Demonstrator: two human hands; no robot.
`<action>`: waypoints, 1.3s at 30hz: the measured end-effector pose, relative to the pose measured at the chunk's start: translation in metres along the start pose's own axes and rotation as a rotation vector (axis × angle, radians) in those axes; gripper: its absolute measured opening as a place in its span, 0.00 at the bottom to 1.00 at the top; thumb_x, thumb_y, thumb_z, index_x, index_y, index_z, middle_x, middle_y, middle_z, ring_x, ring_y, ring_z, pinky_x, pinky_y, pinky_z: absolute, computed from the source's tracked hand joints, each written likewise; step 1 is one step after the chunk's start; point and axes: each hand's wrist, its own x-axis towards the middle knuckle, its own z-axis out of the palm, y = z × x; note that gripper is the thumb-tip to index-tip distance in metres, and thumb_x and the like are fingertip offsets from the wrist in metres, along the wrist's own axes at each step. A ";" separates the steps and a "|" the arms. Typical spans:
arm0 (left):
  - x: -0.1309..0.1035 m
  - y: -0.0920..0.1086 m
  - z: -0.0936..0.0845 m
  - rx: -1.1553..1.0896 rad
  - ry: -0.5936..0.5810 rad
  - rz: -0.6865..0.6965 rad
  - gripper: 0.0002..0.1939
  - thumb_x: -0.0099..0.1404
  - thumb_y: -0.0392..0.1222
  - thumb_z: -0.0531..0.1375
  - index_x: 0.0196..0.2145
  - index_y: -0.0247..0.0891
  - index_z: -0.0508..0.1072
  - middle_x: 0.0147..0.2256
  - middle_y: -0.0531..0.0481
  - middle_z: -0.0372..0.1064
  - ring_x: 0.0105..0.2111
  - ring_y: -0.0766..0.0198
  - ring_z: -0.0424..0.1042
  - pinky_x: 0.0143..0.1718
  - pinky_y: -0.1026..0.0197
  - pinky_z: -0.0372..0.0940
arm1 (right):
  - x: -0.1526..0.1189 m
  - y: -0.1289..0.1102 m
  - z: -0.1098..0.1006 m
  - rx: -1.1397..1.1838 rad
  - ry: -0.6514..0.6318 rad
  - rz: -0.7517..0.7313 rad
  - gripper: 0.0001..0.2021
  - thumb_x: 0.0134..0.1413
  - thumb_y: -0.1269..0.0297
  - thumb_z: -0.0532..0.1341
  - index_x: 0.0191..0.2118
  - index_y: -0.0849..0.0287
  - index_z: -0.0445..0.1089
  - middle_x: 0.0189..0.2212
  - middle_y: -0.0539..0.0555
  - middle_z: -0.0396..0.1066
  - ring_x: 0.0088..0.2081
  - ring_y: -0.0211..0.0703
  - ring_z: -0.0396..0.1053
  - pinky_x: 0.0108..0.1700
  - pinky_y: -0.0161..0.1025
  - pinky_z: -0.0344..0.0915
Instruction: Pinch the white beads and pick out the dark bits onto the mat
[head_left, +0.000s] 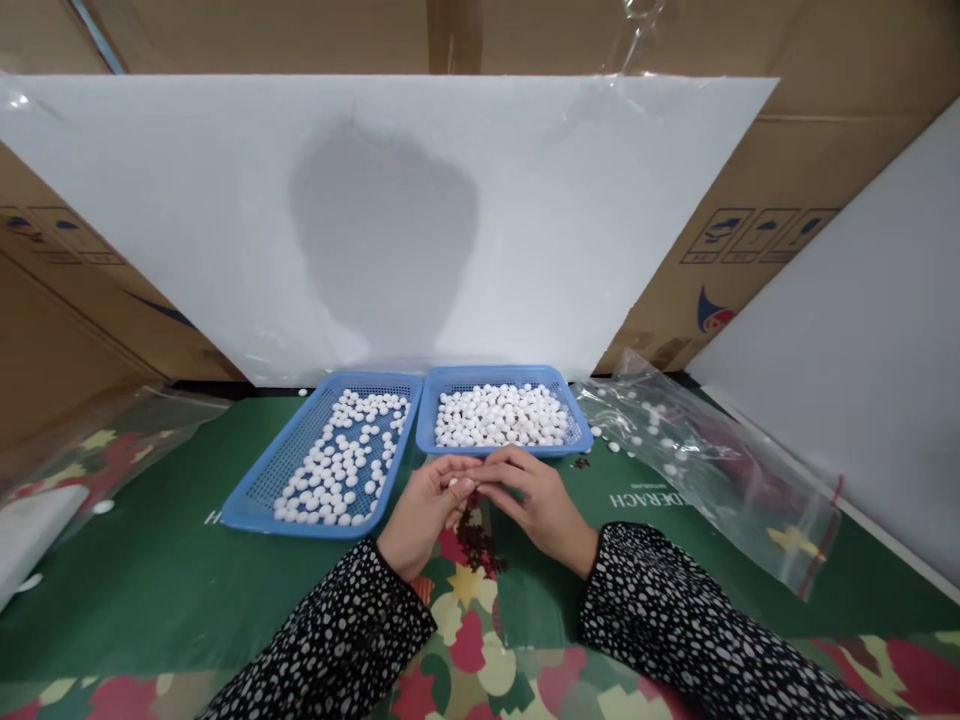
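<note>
My left hand (pixel 427 505) and my right hand (pixel 536 505) meet fingertip to fingertip, just in front of the right blue basket (pixel 499 373). Fingers on both sides are pinched together; whatever lies between them is too small or hidden to make out. White round button-like pieces (pixel 499 415) fill that basket, with some reddish-brown bits among them. To its left stands a second blue basket (pixel 259 480), holding looser white pieces (pixel 337 460) over its mesh bottom. Beneath my hands, small dark reddish-brown bits (pixel 480 548) lie heaped on the table covering.
A clear zip bag (pixel 750 500) lies at the right, with scattered white pieces (pixel 613 447) near it. Another clear plastic sheet or bag (pixel 161 425) and a white object (pixel 34 530) are at the left. A white board (pixel 540 230) and cardboard (pixel 787 170) stand behind the baskets.
</note>
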 end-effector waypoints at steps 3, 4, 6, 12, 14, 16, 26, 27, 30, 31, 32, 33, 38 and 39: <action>0.000 0.000 0.001 0.013 0.051 -0.009 0.21 0.60 0.57 0.62 0.40 0.38 0.68 0.20 0.58 0.61 0.15 0.73 0.51 0.16 0.69 0.43 | 0.006 0.006 -0.013 -0.144 0.133 -0.038 0.07 0.63 0.67 0.58 0.45 0.54 0.72 0.39 0.54 0.73 0.42 0.45 0.71 0.45 0.45 0.70; 0.000 0.000 0.001 0.033 0.077 -0.019 0.20 0.61 0.59 0.60 0.36 0.38 0.67 0.18 0.59 0.58 0.14 0.74 0.48 0.16 0.68 0.41 | 0.008 0.010 -0.020 -0.202 0.206 -0.031 0.07 0.63 0.67 0.59 0.45 0.54 0.72 0.38 0.55 0.74 0.41 0.46 0.71 0.46 0.46 0.70; 0.001 -0.001 -0.001 0.052 0.121 -0.065 0.23 0.62 0.62 0.58 0.26 0.38 0.63 0.16 0.62 0.49 0.14 0.75 0.43 0.16 0.68 0.37 | 0.013 0.019 -0.034 -0.313 0.330 0.001 0.08 0.63 0.67 0.58 0.46 0.55 0.72 0.40 0.56 0.74 0.43 0.49 0.71 0.48 0.48 0.69; 0.000 0.002 -0.001 -0.095 0.151 -0.130 0.14 0.62 0.50 0.59 0.30 0.37 0.64 0.20 0.60 0.51 0.17 0.73 0.46 0.18 0.70 0.46 | 0.009 0.017 -0.046 -0.269 0.000 -0.037 0.09 0.63 0.69 0.58 0.44 0.54 0.75 0.40 0.57 0.73 0.43 0.47 0.70 0.46 0.46 0.68; 0.001 0.001 0.000 -0.140 0.138 -0.120 0.12 0.60 0.47 0.61 0.35 0.36 0.66 0.23 0.59 0.55 0.19 0.73 0.50 0.19 0.70 0.50 | 0.002 0.010 -0.036 -0.152 -0.293 -0.013 0.09 0.63 0.71 0.58 0.41 0.54 0.76 0.35 0.53 0.73 0.37 0.43 0.71 0.40 0.40 0.69; 0.001 0.000 -0.001 -0.150 0.103 -0.120 0.16 0.59 0.49 0.62 0.40 0.35 0.67 0.25 0.57 0.58 0.19 0.73 0.51 0.18 0.70 0.48 | -0.003 0.006 -0.027 -0.115 -0.473 0.039 0.09 0.60 0.74 0.61 0.38 0.54 0.77 0.33 0.51 0.73 0.34 0.41 0.71 0.38 0.37 0.68; 0.002 -0.004 -0.005 -0.003 0.035 -0.151 0.18 0.60 0.55 0.61 0.37 0.40 0.61 0.26 0.55 0.67 0.15 0.75 0.47 0.12 0.74 0.36 | -0.012 0.009 -0.010 -0.168 -0.576 0.068 0.04 0.56 0.70 0.66 0.37 0.54 0.75 0.37 0.50 0.71 0.36 0.40 0.70 0.37 0.35 0.65; 0.002 -0.005 -0.005 0.008 0.040 -0.156 0.18 0.61 0.56 0.60 0.37 0.40 0.61 0.26 0.56 0.67 0.14 0.76 0.45 0.11 0.73 0.36 | -0.012 0.009 -0.008 -0.164 -0.570 0.071 0.04 0.56 0.71 0.65 0.36 0.55 0.74 0.37 0.50 0.71 0.36 0.40 0.70 0.37 0.35 0.64; 0.002 -0.005 -0.007 0.058 0.045 -0.166 0.18 0.63 0.57 0.57 0.36 0.40 0.61 0.23 0.58 0.66 0.12 0.77 0.40 0.11 0.72 0.34 | -0.012 0.008 -0.005 -0.139 -0.532 0.104 0.07 0.53 0.77 0.65 0.34 0.57 0.73 0.35 0.50 0.70 0.34 0.39 0.68 0.35 0.33 0.62; 0.002 -0.005 -0.007 0.071 0.048 -0.161 0.17 0.63 0.57 0.57 0.36 0.40 0.62 0.23 0.58 0.66 0.12 0.77 0.40 0.11 0.72 0.35 | -0.011 0.008 -0.004 -0.131 -0.517 0.121 0.08 0.51 0.79 0.64 0.34 0.58 0.73 0.33 0.49 0.70 0.33 0.38 0.68 0.34 0.33 0.62; 0.003 -0.005 -0.008 0.078 0.052 -0.151 0.17 0.63 0.56 0.58 0.36 0.39 0.62 0.22 0.58 0.65 0.13 0.77 0.41 0.12 0.72 0.35 | -0.011 0.007 -0.004 -0.127 -0.502 0.137 0.09 0.50 0.80 0.64 0.32 0.59 0.73 0.32 0.49 0.69 0.33 0.38 0.67 0.33 0.32 0.61; 0.003 -0.005 -0.008 0.078 0.057 -0.138 0.17 0.62 0.56 0.59 0.35 0.38 0.63 0.22 0.58 0.64 0.13 0.77 0.42 0.13 0.72 0.37 | -0.011 0.006 -0.004 -0.125 -0.491 0.149 0.09 0.49 0.81 0.63 0.32 0.59 0.72 0.31 0.49 0.69 0.32 0.38 0.67 0.33 0.32 0.61; 0.004 -0.007 -0.008 0.037 0.064 -0.098 0.19 0.59 0.55 0.63 0.38 0.36 0.67 0.28 0.53 0.68 0.18 0.75 0.50 0.16 0.71 0.44 | -0.013 0.005 -0.004 -0.108 -0.506 0.145 0.06 0.52 0.77 0.64 0.34 0.58 0.73 0.34 0.51 0.69 0.35 0.40 0.68 0.36 0.34 0.63; 0.004 -0.007 -0.009 0.035 0.060 -0.100 0.20 0.59 0.54 0.63 0.39 0.35 0.67 0.29 0.52 0.69 0.18 0.74 0.50 0.17 0.71 0.46 | -0.013 0.006 -0.004 -0.106 -0.515 0.135 0.05 0.54 0.75 0.64 0.34 0.58 0.73 0.35 0.50 0.69 0.36 0.40 0.68 0.37 0.34 0.63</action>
